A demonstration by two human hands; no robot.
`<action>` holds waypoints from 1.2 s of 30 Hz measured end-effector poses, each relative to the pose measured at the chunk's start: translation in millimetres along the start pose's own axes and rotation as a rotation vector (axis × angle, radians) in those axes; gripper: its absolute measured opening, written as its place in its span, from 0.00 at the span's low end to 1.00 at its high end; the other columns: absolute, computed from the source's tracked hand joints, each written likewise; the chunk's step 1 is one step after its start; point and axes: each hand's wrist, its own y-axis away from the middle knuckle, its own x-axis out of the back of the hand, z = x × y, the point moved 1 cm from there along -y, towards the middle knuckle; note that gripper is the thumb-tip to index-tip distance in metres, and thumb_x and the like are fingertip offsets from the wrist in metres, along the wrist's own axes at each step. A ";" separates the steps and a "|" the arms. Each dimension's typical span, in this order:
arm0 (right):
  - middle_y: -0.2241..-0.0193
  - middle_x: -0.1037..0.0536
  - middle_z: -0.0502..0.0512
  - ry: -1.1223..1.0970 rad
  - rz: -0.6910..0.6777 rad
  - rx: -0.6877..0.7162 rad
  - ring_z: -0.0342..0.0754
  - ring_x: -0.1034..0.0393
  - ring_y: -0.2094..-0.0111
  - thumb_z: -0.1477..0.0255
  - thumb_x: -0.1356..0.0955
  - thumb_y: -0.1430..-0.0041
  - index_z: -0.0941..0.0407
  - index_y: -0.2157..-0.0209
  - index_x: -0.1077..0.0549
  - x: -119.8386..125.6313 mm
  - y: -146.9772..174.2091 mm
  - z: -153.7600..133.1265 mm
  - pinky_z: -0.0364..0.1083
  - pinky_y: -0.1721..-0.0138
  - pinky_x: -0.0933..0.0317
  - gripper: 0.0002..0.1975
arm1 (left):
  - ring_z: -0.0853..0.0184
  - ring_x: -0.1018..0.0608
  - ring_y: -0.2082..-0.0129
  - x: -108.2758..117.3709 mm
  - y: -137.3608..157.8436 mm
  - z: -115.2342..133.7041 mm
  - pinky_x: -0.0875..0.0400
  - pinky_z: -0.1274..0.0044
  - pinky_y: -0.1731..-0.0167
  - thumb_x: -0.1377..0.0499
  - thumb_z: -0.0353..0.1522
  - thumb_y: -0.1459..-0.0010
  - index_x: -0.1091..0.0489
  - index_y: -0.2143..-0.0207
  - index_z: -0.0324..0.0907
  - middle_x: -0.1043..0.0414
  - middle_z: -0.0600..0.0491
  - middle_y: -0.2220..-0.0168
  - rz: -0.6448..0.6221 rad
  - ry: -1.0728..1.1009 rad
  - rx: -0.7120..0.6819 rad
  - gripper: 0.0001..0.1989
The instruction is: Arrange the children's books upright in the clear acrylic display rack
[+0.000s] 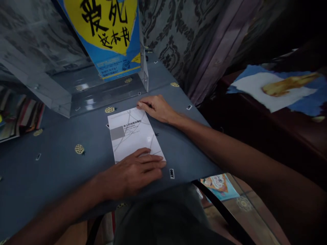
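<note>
A thin white booklet (136, 141) with a grey block and printed Chinese text lies flat on the table (58, 180). My left hand (139, 170) rests across its near edge, fingers stretched out over the lower part of the cover. At the far right corner, my right hand (156, 108) is closed, thumb and curled fingertips pinching the booklet's corner. The palm side of both hands is hidden.
Behind the booklet stands a clear acrylic rack (61, 102) holding a blue and yellow book (112, 64). More books (24, 114) are at the left. A patterned curtain (171, 37) hangs behind. Below the table edge lies a colourful booklet (219, 187).
</note>
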 end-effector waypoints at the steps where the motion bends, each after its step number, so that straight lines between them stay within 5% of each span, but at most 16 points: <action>1: 0.78 0.31 0.48 0.004 0.000 0.006 0.43 0.41 0.74 0.67 0.39 0.31 0.57 0.71 0.28 -0.3 0.1 0.4 0.44 0.68 0.48 0.16 | 0.61 0.32 0.35 -1.6 1.4 1.5 0.48 0.58 0.32 0.49 0.22 0.39 0.27 0.53 0.51 0.29 0.52 0.40 -0.014 -0.006 0.002 0.20; 4: 0.75 0.27 0.50 0.030 -0.005 0.024 0.45 0.36 0.71 0.67 0.40 0.31 0.56 0.70 0.27 -0.6 0.6 1.6 0.45 0.66 0.46 0.16 | 0.62 0.30 0.37 4.3 4.9 -4.0 0.42 0.59 0.34 0.54 0.22 0.37 0.28 0.49 0.49 0.28 0.52 0.40 0.018 -0.062 0.017 0.22; 10: 0.65 0.20 0.59 0.168 -0.011 0.127 0.54 0.29 0.59 0.69 0.39 0.32 0.56 0.62 0.22 -10.2 4.6 -13.6 0.53 0.53 0.39 0.14 | 0.55 0.26 0.44 55.4 26.0 -62.6 0.33 0.58 0.43 0.52 0.28 0.36 0.29 0.48 0.41 0.25 0.43 0.47 0.474 -0.402 0.214 0.17; 13: 0.57 0.20 0.61 0.088 -0.089 0.283 0.55 0.29 0.51 0.70 0.39 0.31 0.56 0.55 0.22 -27.3 7.4 -37.8 0.56 0.47 0.38 0.14 | 0.58 0.24 0.48 71.5 38.6 -88.7 0.31 0.62 0.45 0.53 0.27 0.35 0.30 0.49 0.40 0.24 0.44 0.49 0.574 -0.489 0.233 0.17; 19: 0.54 0.21 0.62 0.024 -0.338 0.520 0.54 0.30 0.47 0.76 0.39 0.32 0.59 0.50 0.25 -55.6 19.7 -80.9 0.57 0.44 0.37 0.15 | 0.60 0.24 0.46 70.6 44.6 -97.9 0.32 0.65 0.44 0.52 0.26 0.37 0.31 0.48 0.40 0.24 0.45 0.47 0.551 -0.553 0.199 0.17; 29: 0.54 0.19 0.60 -0.065 -0.401 0.556 0.52 0.29 0.48 0.76 0.38 0.32 0.61 0.50 0.26 -40.1 92.1 -117.9 0.54 0.45 0.35 0.13 | 0.60 0.23 0.48 67.4 44.1 -104.2 0.30 0.63 0.44 0.51 0.26 0.34 0.31 0.50 0.40 0.23 0.44 0.48 0.597 -0.620 0.112 0.14; 36: 0.59 0.19 0.61 -0.093 -0.349 0.417 0.50 0.28 0.53 0.77 0.38 0.31 0.60 0.46 0.28 -9.7 115.4 -101.1 0.50 0.53 0.30 0.16 | 0.58 0.23 0.46 65.3 45.2 -103.8 0.29 0.61 0.45 0.50 0.27 0.34 0.31 0.49 0.40 0.24 0.43 0.47 0.598 -0.669 0.118 0.14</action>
